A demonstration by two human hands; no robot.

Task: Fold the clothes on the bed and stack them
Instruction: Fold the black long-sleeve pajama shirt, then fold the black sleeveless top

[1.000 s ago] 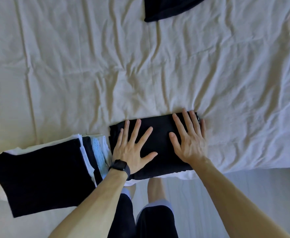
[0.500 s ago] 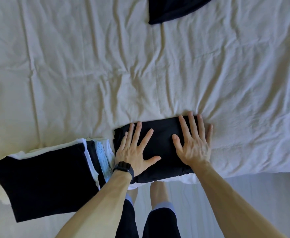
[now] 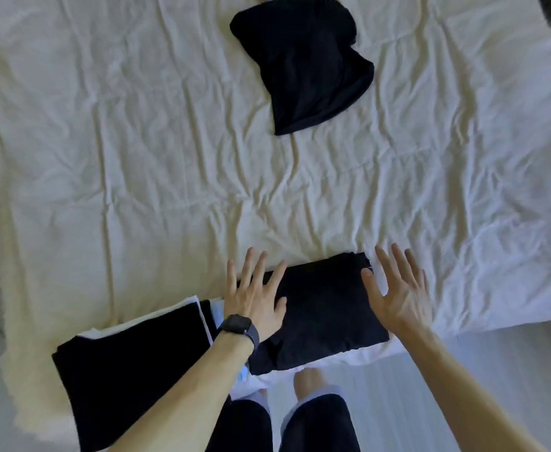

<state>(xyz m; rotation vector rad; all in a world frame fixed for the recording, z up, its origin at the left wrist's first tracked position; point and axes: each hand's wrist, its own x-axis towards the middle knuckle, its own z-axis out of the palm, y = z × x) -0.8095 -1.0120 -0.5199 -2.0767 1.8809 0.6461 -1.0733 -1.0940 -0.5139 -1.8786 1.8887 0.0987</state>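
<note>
A folded black garment (image 3: 326, 308) lies at the near edge of the bed (image 3: 137, 177). My left hand (image 3: 254, 295), wearing a black watch, is spread flat over the garment's left edge. My right hand (image 3: 398, 291) is spread with straight fingers at the garment's right edge, mostly over the sheet; I cannot tell whether it touches. To the left sits a stack of folded clothes (image 3: 127, 363), black on top with white and light blue layers showing at its right side. An unfolded black garment (image 3: 303, 63) lies crumpled at the far middle of the bed.
The bed is covered by a wrinkled cream sheet. Its near edge runs just below the folded garment. My legs (image 3: 284, 425) in dark shorts stand against that edge, over a pale floor (image 3: 463, 363). The bed's left edge is visible, with floor beyond it.
Both hands have slid outward from the top of the folded garment to its left and right edges. The view has tilted up, revealing the whole crumpled black garment farther away.
</note>
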